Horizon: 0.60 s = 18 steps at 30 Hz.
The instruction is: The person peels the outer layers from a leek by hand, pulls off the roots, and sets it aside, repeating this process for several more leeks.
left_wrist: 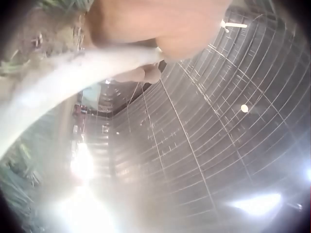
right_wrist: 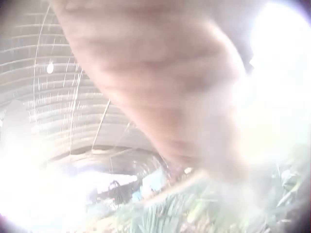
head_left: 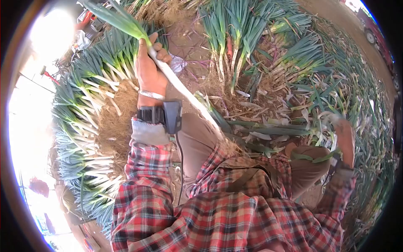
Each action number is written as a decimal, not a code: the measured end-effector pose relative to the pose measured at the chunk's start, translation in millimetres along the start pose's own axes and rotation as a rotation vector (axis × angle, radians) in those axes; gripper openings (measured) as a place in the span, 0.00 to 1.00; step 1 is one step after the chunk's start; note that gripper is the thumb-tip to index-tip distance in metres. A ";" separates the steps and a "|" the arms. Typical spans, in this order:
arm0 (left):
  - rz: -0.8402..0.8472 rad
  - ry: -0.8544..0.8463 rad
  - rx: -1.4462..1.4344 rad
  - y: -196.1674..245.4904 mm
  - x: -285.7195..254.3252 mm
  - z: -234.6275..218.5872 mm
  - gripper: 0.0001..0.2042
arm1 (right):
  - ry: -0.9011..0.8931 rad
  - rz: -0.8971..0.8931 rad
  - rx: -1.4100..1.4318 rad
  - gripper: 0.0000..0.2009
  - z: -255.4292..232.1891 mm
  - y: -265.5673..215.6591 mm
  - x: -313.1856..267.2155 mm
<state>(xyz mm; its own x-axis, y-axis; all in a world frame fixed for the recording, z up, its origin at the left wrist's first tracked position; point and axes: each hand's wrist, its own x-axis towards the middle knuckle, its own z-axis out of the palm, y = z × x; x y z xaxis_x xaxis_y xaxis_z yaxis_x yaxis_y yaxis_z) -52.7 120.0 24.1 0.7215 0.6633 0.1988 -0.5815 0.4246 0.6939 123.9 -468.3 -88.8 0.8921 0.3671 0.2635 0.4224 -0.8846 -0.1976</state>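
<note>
My left hand [head_left: 152, 73] grips a leek [head_left: 184, 91] around its upper stalk, where white turns to green. The leek slants across the head view, its green leaves beyond the fingers and its roots [head_left: 228, 147] down at my lap. In the left wrist view its smooth white shank [left_wrist: 53, 80] runs out from under the hand. On the far right, my right hand [head_left: 345, 136] is blurred over the loose leaves. A whitish wisp [head_left: 329, 115] shows at its fingers, and I cannot tell whether they hold it. In the right wrist view the hand [right_wrist: 165, 82] hides its own fingertips.
Trimmed leeks [head_left: 90, 138] lie fanned in an arc on the left, roots inward. Untrimmed leeks [head_left: 233, 40] lie in bunches ahead. Stripped leaves [head_left: 361, 92] pile up along the right. Long green leaves [head_left: 268, 130] lie before my knees. A cable [head_left: 181, 172] hangs from the left wrist camera.
</note>
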 end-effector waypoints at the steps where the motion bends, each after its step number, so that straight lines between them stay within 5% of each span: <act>1: -0.029 -0.046 -0.049 -5.5 -8.9 7.2 0.18 | 0.004 -0.004 -0.008 0.14 -3.6 -5.4 3.2; 3: -0.050 -0.112 -0.100 -16.7 -25.8 29.7 0.16 | 0.302 0.143 0.425 0.15 -10.9 -49.9 16.3; 5: -0.126 -0.033 -0.105 -29.2 -46.9 53.2 0.13 | -0.003 0.155 0.751 0.13 -28.7 -150.2 19.4; 7: -0.180 -0.118 -0.123 -40.6 -58.7 66.1 0.12 | -0.073 -0.248 0.978 0.13 -24.0 -228.8 15.9; 10: -0.242 -0.199 -0.091 -49.9 -82.8 84.8 0.12 | -0.096 -0.506 1.156 0.16 -25.2 -307.2 11.3; 15: -0.268 -0.122 -0.047 -50.7 -104.2 107.1 0.08 | -0.105 -0.420 1.319 0.13 -6.7 -332.0 4.3; 18: -0.187 -0.136 0.044 -54.8 -93.9 98.8 0.06 | -0.311 -0.299 1.432 0.10 -2.9 -317.1 -1.4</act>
<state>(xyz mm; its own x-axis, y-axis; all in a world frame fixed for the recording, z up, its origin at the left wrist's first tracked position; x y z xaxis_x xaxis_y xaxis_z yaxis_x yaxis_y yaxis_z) -51.5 -26.4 35.8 0.8609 0.4851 0.1535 -0.4183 0.5030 0.7563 -11.8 -189.1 -23.8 0.6664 0.6868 0.2902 0.2217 0.1891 -0.9566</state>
